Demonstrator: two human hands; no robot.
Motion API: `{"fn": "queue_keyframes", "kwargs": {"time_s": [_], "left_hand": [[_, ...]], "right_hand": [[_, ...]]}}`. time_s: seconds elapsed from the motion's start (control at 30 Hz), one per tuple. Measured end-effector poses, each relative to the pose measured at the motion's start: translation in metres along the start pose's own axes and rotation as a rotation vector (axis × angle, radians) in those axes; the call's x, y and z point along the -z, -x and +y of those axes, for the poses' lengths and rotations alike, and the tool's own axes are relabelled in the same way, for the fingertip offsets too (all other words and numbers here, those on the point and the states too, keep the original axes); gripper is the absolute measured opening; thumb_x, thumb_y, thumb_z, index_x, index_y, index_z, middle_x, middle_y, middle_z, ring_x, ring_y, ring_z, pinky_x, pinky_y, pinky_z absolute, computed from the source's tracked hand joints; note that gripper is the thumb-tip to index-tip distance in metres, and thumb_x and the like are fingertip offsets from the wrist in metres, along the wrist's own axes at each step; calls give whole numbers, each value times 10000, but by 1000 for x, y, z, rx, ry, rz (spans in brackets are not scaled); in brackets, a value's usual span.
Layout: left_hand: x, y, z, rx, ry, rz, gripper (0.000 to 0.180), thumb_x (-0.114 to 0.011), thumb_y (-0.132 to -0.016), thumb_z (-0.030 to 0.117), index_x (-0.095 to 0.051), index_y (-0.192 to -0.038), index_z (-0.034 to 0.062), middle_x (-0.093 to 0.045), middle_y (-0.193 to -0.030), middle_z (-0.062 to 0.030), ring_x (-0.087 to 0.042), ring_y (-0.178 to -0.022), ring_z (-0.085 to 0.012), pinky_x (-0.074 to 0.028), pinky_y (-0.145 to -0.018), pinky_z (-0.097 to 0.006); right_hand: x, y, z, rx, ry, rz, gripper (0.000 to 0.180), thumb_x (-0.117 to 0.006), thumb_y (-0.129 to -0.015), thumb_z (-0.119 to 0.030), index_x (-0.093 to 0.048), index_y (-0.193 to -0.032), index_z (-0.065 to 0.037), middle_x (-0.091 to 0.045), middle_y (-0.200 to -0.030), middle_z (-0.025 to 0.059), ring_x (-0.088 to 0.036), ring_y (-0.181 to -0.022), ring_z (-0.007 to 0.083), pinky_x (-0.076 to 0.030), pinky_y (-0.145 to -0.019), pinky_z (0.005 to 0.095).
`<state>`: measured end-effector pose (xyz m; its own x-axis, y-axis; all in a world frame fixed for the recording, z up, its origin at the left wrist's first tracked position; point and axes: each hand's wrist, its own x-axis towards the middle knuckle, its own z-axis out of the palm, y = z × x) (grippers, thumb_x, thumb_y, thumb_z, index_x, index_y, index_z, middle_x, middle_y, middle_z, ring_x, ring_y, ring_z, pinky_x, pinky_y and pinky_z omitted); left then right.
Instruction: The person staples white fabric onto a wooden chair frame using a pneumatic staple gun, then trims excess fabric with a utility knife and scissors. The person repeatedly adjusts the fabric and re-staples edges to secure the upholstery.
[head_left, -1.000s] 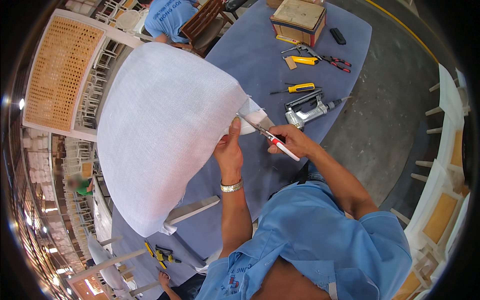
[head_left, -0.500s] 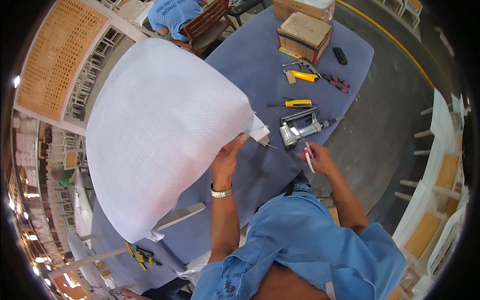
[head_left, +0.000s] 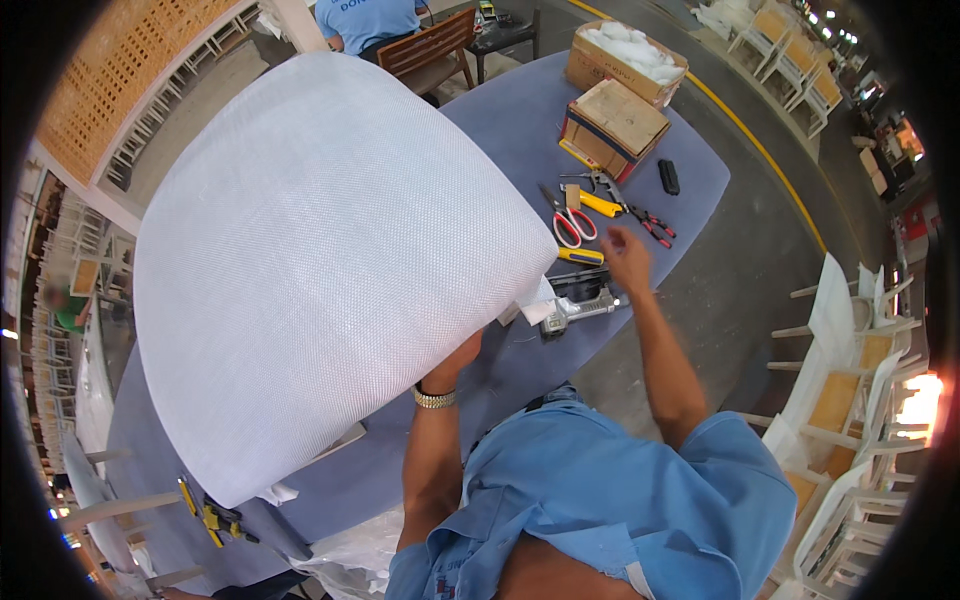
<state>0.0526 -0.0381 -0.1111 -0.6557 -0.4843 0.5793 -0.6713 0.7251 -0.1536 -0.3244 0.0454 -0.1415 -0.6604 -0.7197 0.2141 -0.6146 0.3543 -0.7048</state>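
A large chair piece (head_left: 330, 260) covered in white woven fabric fills the left of the view, above the blue table. My left hand (head_left: 458, 362) grips its near edge from below, and the fabric hides the fingers. At the right end of that edge a pale frame end (head_left: 536, 306) shows. My right hand (head_left: 627, 258) is free, its fingers loosely apart, just right of red-and-white-handled scissors (head_left: 574, 226) lying on the table. A yellow-handled screwdriver (head_left: 582, 257) and a silver staple gun (head_left: 582, 314) lie close by, partly covered by the chair piece.
On the blue table (head_left: 510, 110) are pliers (head_left: 654, 226), a yellow cutter (head_left: 600, 204), a black block (head_left: 668, 177) and a closed carton (head_left: 620, 118). Behind stands an open box (head_left: 628, 62) with white stuffing. Another person (head_left: 368, 24) sits beyond. Chair frames (head_left: 850, 420) line the right.
My right hand has moved forward and let go of the scissors, which now lie on the table. The chair piece has shifted left and tilted, covering more of my left hand.
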Motion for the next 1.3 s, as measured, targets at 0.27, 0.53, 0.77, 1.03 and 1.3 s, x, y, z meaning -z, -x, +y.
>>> {"fn": "queue_keyframes", "kwargs": {"time_s": [0.27, 0.53, 0.77, 1.03, 1.3], "left_hand": [[-25, 10, -1, -6, 260, 44, 590, -677, -939, 334, -533, -1450, 75, -499, -1480, -197, -505, -1319, -385, -429, -1064, -513], [24, -42, -19, 69, 726, -38, 439, -735, -924, 369, -694, -1285, 122, -655, -1335, -102, -637, -1170, -261, -528, -925, -399], [86, -80, -4, 397, 1162, 4, 350, -784, -895, 306, -758, -1078, 9, -764, -1025, -109, -705, -912, -198, -546, -799, -322], [69, -62, -14, 99, 631, 11, 271, -750, -904, 170, -750, -1169, 115, -750, -1116, -86, -703, -1000, -222, -543, -868, -348], [45, -52, -19, 51, 521, -64, 501, -629, -924, 33, -680, -1312, 345, -666, -1346, -2, -666, -1140, -234, -513, -984, -381]], "right_hand": [[-46, 173, 48, -786, -506, -88, 295, -765, -907, -325, -661, -887, -50, -622, -724, 18, -577, -619, 105, -453, -553, 260], [-82, 114, 45, -1100, -891, 80, 329, -795, -861, -307, -648, -954, -29, -635, -793, 68, -622, -668, 160, -514, -519, 308], [-60, 113, 15, -960, -1121, 166, 335, -756, -872, -259, -599, -1112, -85, -661, -908, 62, -660, -711, 195, -582, -563, 376], [80, 167, -133, -342, -1856, -338, 474, -625, -959, -216, -416, -1375, -128, -613, -1186, 194, -649, -1128, 407, -593, -846, 625], [46, 203, -196, 242, -802, -133, 411, -727, -874, -82, -587, -1260, -67, -571, -1378, 242, -626, -1200, 353, -517, -990, 408]]}}
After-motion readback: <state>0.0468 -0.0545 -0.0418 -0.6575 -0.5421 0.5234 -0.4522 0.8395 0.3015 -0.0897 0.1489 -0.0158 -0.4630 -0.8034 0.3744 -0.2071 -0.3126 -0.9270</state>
